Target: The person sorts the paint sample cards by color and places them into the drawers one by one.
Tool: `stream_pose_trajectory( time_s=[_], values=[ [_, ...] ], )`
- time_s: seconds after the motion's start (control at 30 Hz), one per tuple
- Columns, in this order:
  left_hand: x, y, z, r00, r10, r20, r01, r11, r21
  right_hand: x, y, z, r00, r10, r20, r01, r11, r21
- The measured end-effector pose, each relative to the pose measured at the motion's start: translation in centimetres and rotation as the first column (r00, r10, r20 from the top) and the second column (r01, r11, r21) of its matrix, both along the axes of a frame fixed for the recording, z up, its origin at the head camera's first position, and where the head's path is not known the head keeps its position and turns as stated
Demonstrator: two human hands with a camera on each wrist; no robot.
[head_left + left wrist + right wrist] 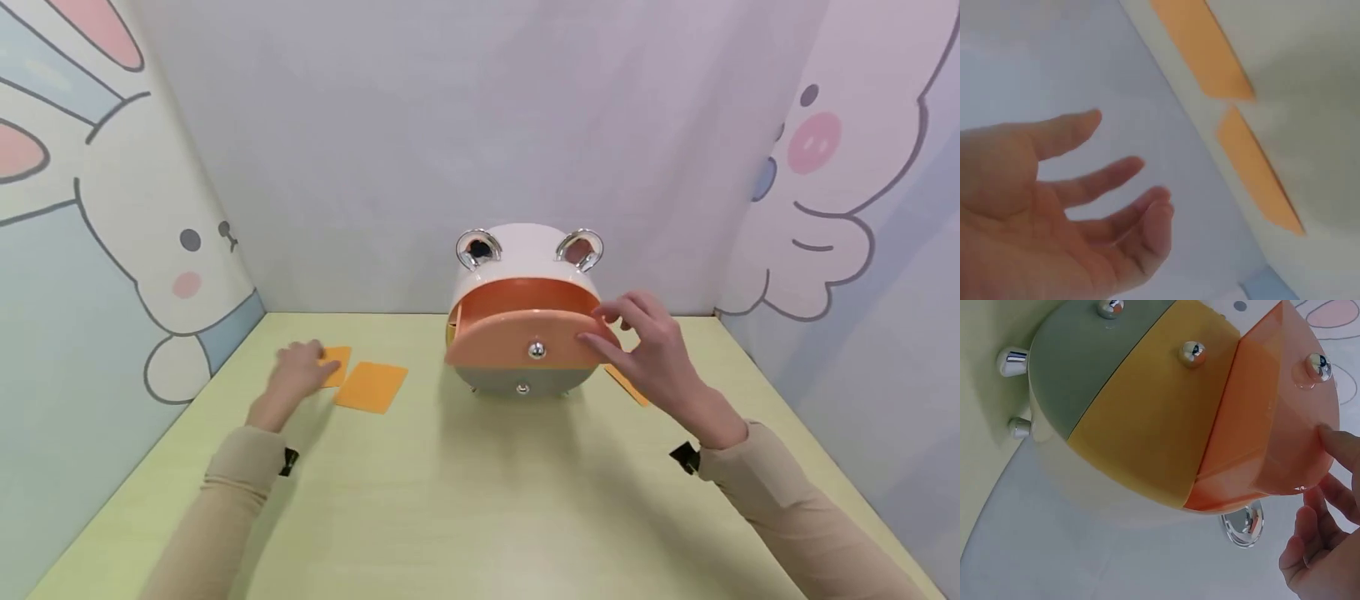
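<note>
A small rounded drawer cabinet (517,247) with a white body and two silver ear-like rings stands toward the back of the table. Its top peach-orange drawer (495,340) is pulled out. My right hand (660,354) pinches the right end of that drawer's front, thumb on the outer face and fingers behind the edge. Over at the left, my left hand (297,372) hovers by an orange card (339,358), fingers loosely bent and nothing held. A second orange card (372,387) lies beside the first; both cards also show in the left wrist view.
Another orange card (626,385) lies right of the cabinet, partly behind my right hand. Below the pulled-out drawer, a yellow drawer (1154,412) and a green drawer (1085,362) are closed, each with a silver knob. Cartoon-printed side panels and a pale back wall (360,167) enclose the table.
</note>
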State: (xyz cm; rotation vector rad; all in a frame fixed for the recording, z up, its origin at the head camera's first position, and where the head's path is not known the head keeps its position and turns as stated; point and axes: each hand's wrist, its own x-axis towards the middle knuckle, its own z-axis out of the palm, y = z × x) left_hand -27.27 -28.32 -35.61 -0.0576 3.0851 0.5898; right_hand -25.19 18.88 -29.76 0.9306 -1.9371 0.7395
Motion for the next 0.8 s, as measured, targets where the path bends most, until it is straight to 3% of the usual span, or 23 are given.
stream_pose_trajectory(
  time_s=[0.07,0.13,0.2,0.3,0.33,0.37,0.4,0.43,0.63,0.7,0.8],
  values=[
    [1.2,3.5,0.5,0.984,-0.176,-0.033,0.177,0.983,0.057,-0.7,-0.2,-0.1,0.998,-0.052,0.03,0.053,0.999,-0.011],
    [2.3,7.1,0.8,0.929,-0.369,-0.043,0.371,0.918,0.14,-1.4,-0.4,-0.1,0.993,-0.1,0.057,0.101,0.995,-0.009],
    [3.1,10.6,1.1,0.841,-0.538,-0.054,0.534,0.811,0.24,-2.3,-0.6,-0.1,0.988,-0.133,0.075,0.135,0.991,-0.011],
    [3.2,15.2,1.0,0.715,-0.694,-0.091,0.675,0.649,0.352,-3.7,-1.1,0.1,0.985,-0.159,0.073,0.161,0.987,-0.019],
    [3.0,16.6,0.8,0.688,-0.718,-0.108,0.694,0.606,0.389,-4.0,-1.2,0.0,0.984,-0.165,0.067,0.167,0.986,-0.019],
    [2.7,17.9,0.6,0.672,-0.729,-0.129,0.705,0.578,0.411,-4.3,-1.3,0.0,0.984,-0.167,0.058,0.168,0.986,-0.017],
    [2.4,19.1,0.3,0.665,-0.73,-0.158,0.713,0.558,0.424,-4.5,-1.3,-0.1,0.984,-0.172,0.048,0.172,0.985,-0.012],
    [2.0,20.1,0.1,0.673,-0.715,-0.188,0.71,0.554,0.434,-4.7,-1.4,-0.2,0.984,-0.174,0.037,0.175,0.985,-0.006],
    [0.7,23.3,-0.8,0.793,-0.527,-0.307,0.603,0.602,0.524,-5.0,-1.5,-0.3,0.982,-0.189,0.012,0.188,0.981,0.042],
    [0.8,23.6,-0.9,0.806,-0.497,-0.322,0.588,0.608,0.532,-5.1,-1.5,-0.1,0.98,-0.2,0.004,0.199,0.978,0.06],
    [1.5,23.6,-0.8,0.802,-0.489,-0.344,0.597,0.62,0.509,-5.0,-1.5,0.3,0.978,-0.209,-0.014,0.209,0.974,0.088]
  ],
)
